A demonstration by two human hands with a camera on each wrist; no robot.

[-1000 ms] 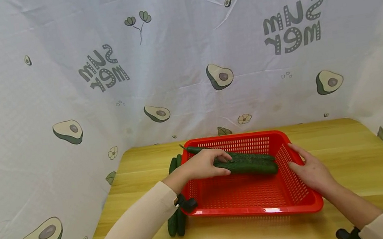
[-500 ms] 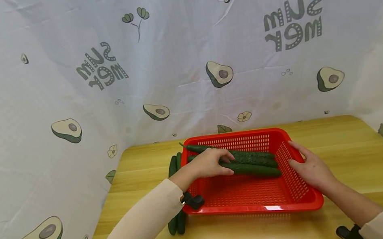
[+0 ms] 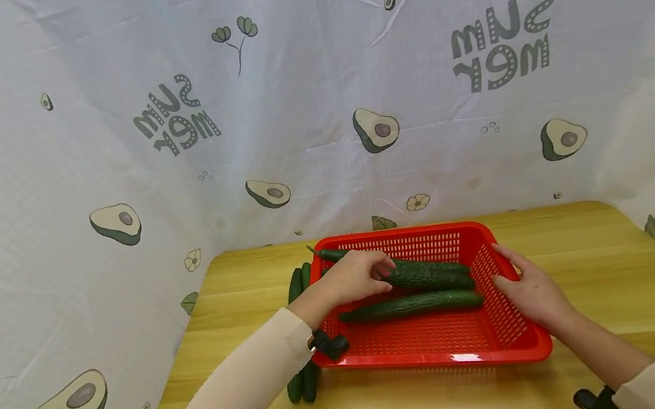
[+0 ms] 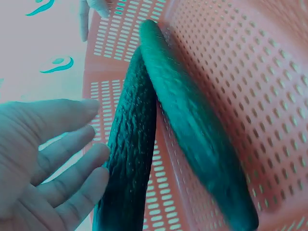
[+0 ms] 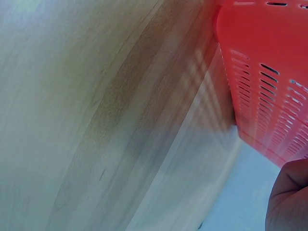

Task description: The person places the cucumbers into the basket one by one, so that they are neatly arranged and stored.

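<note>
A red plastic basket (image 3: 412,360) with slotted walls holds several dark green cucumbers. One smooth front cucumber (image 3: 417,304) lies by itself across the basket floor, while a bumpy cucumber (image 3: 429,278) lies behind it with others. My left hand (image 3: 353,279) hovers inside the basket over the rear cucumbers, thumb and fingers apart. In the left wrist view the left hand's fingers (image 4: 77,168) are loosely bent beside the bumpy cucumber (image 4: 130,139); whether they touch it I cannot tell. My right hand (image 3: 535,294) grips the basket's right rim, its thumb inside.
Outside the basket's left wall, more cucumbers (image 3: 302,383) lie side by side on the wooden table (image 3: 242,314). A white cloth (image 3: 312,95) printed with avocados hangs behind and at the sides. Dark wrist mounts (image 3: 330,345) sit on both wrists.
The front cucumber, under my left hand before, now lies nearer the basket's front, apart from the others. My left hand has let go of it and drawn slightly back. The right hand stays put.
</note>
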